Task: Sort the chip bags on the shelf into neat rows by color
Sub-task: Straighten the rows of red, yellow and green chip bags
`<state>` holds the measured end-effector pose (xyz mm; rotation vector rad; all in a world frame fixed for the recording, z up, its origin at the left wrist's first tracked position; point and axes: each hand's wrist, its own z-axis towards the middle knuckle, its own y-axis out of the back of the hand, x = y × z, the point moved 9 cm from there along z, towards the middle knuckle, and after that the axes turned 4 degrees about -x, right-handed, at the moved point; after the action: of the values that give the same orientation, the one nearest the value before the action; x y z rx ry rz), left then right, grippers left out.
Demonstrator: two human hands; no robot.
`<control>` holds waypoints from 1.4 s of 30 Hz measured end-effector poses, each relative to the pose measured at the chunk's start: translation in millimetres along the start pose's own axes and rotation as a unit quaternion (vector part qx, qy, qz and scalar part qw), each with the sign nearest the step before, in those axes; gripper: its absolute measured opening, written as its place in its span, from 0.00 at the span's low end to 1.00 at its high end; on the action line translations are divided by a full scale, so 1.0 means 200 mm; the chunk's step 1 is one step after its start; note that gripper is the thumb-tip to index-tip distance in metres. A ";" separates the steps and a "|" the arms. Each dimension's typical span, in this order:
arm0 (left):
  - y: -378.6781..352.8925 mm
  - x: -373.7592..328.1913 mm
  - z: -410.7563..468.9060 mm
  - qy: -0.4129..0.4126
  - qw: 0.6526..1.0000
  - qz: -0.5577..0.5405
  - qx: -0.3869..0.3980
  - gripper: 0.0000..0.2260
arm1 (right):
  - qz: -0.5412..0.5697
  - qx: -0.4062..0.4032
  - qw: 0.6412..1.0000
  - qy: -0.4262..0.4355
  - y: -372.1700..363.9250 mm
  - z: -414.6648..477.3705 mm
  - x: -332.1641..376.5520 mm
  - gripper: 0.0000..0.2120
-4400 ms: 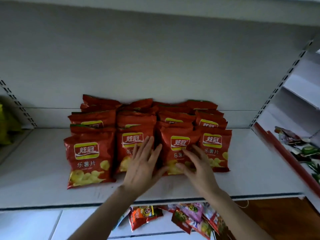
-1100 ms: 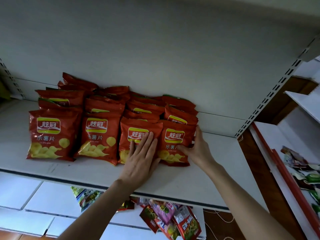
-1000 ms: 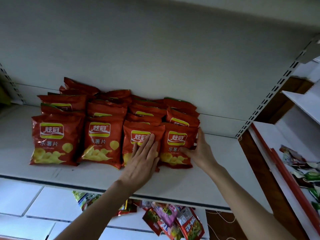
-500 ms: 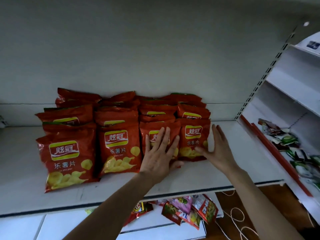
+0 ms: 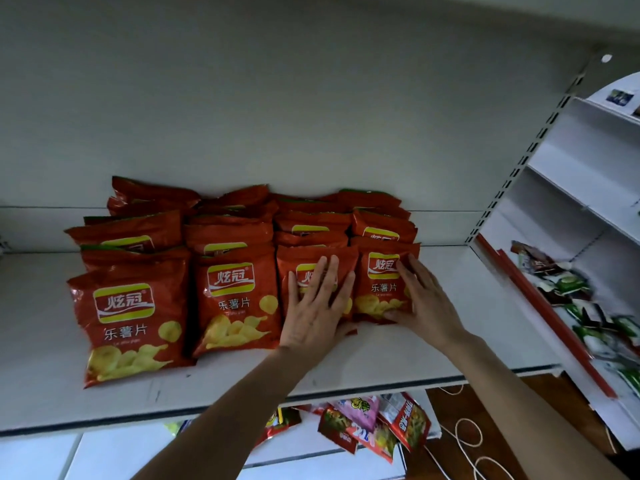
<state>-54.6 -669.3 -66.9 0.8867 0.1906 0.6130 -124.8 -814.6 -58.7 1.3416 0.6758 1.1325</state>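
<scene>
Four columns of red foil chip bags (image 5: 239, 237) with yellow-and-white logo panels stand on the white metal shelf (image 5: 450, 355), each column running back toward the rear panel. Every bag in view on this shelf is the same red.

Change noted: half a second ago the right hand (image 5: 422, 303) stood edge-on against the outer side of the rightmost front red bag (image 5: 381, 277), fingers pointing up past it. Now it lies over that bag's right half, fingers straight across the print, thumb along the lower edge. The left hand (image 5: 313, 306) keeps its place, flat and spread on the third front red bag (image 5: 304, 259), heel of the palm at the bag's bottom edge. These two bags sit side by side with no shelf showing between them.

Reading: the sideways nudge looks finished, and both hands now seem to press the pair down and level. Neither hand grasps anything; both are released, fingers extended, resting on foil. The bags lie under the palms, not between fingers and thumb, so any further shift would likely be a slide, not a lift.

Task status, as judged: colour sorting appears done here, and only squaring of the rows is left. The two left front bags (image 5: 128, 323) sit nearer the shelf lip than the pair under the hands, so the front line looks uneven, though the wide lens may exaggerate this
</scene>
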 end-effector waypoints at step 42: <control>0.48 1.09 -0.56 0.032 0.996 -0.088 0.006 0.30 | 0.076 -0.055 0.990 0.106 -0.22 -0.05 1.37 0.41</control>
<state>38.0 -423.1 -43.0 0.8515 0.3267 0.4758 -25.7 -555.9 -43.6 1.2054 0.6624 1.4285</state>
